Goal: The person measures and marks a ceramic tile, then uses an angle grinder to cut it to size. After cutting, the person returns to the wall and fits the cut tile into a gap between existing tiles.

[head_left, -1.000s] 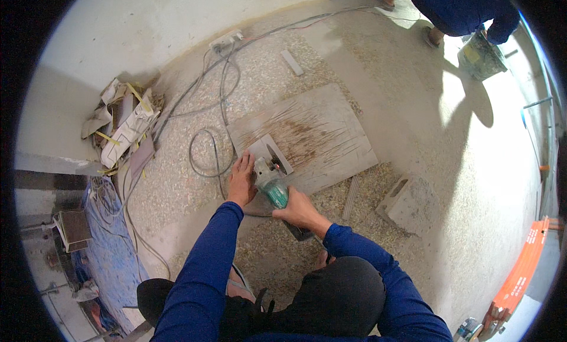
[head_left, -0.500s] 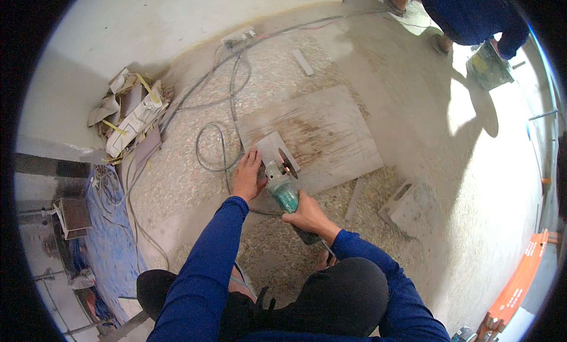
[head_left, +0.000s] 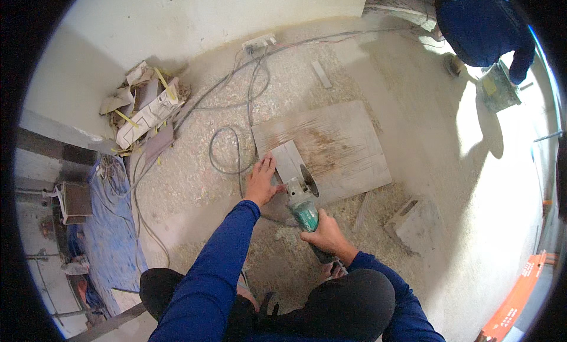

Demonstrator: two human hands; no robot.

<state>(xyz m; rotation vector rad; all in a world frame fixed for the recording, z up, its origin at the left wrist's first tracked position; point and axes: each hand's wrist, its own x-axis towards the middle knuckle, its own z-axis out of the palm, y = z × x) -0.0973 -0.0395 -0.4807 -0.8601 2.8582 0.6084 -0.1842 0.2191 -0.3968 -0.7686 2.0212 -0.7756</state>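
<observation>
My right hand (head_left: pixel 328 233) is closed round the green body of an angle grinder (head_left: pixel 305 215), whose dark disc (head_left: pixel 309 179) is at the right edge of a narrow pale tile piece (head_left: pixel 283 156). My left hand (head_left: pixel 261 182) presses on the left side of that piece with fingers spread, its thumb close to the grinder head. Underneath lies a larger grey, streaked board (head_left: pixel 348 147) on the speckled floor. Grey cables (head_left: pixel 221 141) loop beside it.
At top right a co-worker in dark blue (head_left: pixel 478 29) bends over a bucket (head_left: pixel 493 91). Scrap pile (head_left: pixel 142 111) and power strip (head_left: pixel 257 44) sit by the wall. Blue tarp (head_left: pixel 112 235) is left, a hollow block (head_left: pixel 413 224) right, an orange object (head_left: pixel 514 295) lower right.
The view has shifted, so the floor things appear farther right and down. The grinder has turned slightly, its disc now showing more at the tile piece's right edge. Both hands keep their places on things.
</observation>
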